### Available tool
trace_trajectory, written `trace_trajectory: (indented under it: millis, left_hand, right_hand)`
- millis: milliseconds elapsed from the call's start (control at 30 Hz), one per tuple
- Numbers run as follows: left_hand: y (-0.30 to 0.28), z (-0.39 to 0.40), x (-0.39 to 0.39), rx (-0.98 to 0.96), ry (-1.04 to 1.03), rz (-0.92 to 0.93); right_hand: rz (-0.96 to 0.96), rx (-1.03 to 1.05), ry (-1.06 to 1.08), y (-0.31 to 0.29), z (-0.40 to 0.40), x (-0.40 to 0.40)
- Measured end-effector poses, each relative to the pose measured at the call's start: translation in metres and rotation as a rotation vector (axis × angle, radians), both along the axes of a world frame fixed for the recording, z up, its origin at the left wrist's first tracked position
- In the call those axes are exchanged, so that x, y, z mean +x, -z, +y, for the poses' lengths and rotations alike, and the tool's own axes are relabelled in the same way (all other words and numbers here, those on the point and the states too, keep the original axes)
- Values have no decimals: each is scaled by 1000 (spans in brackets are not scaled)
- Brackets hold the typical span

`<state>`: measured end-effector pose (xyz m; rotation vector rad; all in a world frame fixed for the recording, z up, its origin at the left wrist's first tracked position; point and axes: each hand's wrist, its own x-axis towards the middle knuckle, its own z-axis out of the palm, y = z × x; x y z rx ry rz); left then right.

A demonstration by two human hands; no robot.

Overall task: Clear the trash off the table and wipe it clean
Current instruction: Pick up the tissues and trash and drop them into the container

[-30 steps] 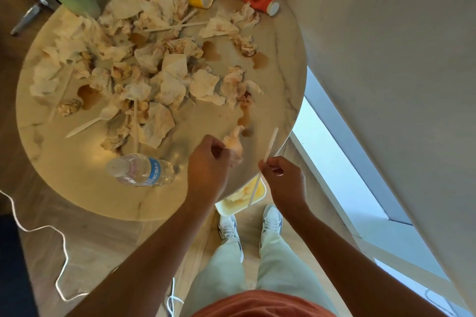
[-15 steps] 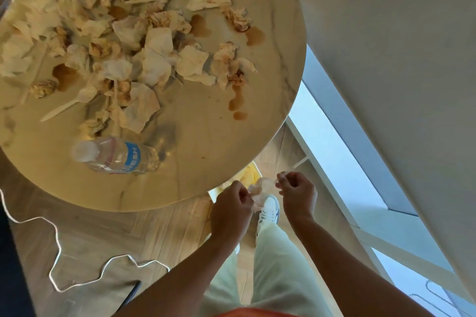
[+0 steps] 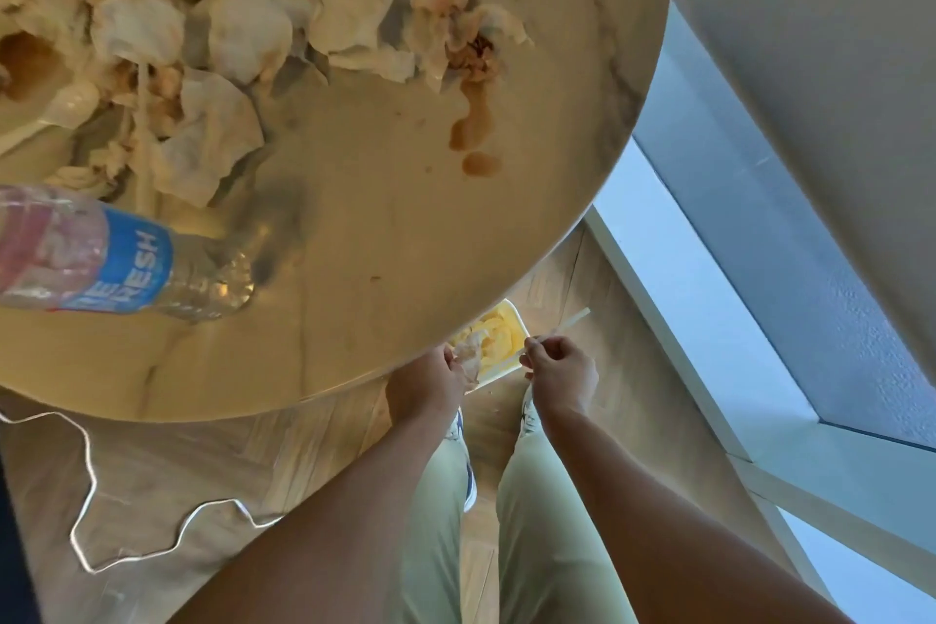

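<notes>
My left hand (image 3: 424,385) holds a crumpled stained tissue (image 3: 468,354) just below the round marble table's rim (image 3: 597,198). My right hand (image 3: 559,372) pinches a thin white stick (image 3: 570,321) beside it. Both hands hover over a yellow-lined bin (image 3: 499,340) on the floor, partly hidden under the table. Several soiled tissues (image 3: 253,15) and brown spills (image 3: 473,127) cover the tabletop. A plastic water bottle (image 3: 116,264) lies on its side at the left.
A white plastic spoon (image 3: 55,109) lies among the tissues at the left. A white cable (image 3: 91,486) snakes across the wooden floor. My legs and shoes (image 3: 527,421) stand below the bin. A wall and a window sill (image 3: 709,309) run along the right.
Both hands dropped from the table's edge down to the bin, carrying the tissue and the stick. The view has tilted down and closer to the table.
</notes>
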<state>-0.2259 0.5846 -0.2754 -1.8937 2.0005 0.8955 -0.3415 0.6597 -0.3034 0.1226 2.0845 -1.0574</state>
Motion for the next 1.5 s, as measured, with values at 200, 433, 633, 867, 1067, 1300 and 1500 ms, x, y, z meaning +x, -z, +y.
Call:
trace_trajectory:
  millis: [200,433,633,867,1067,1300,1500]
  left_hand:
    - [31,-6,2,-50,3,-23]
    - [48,-9,5,-27,37,-72]
    - [39,-10,8,26,46,-53]
    - [-4,0,14,21,26,39]
    - [-73,21,19,-173,254,135]
    - [-159,31,17,-277,297,339]
    - [-203,9,41,-434,40,489]
  right_hand:
    - [2,4,-49,37,-9,13]
    - [-72,43,-110,57,-19,29]
    - [-124,106,-183,56,-15,36]
    - [-69,79,-210,18,-5,34]
    - [26,-23,-254,-60,1,34]
    - [123,-170,-324,-154,-1,35]
    - [156,-263,-401,-202,-19,37]
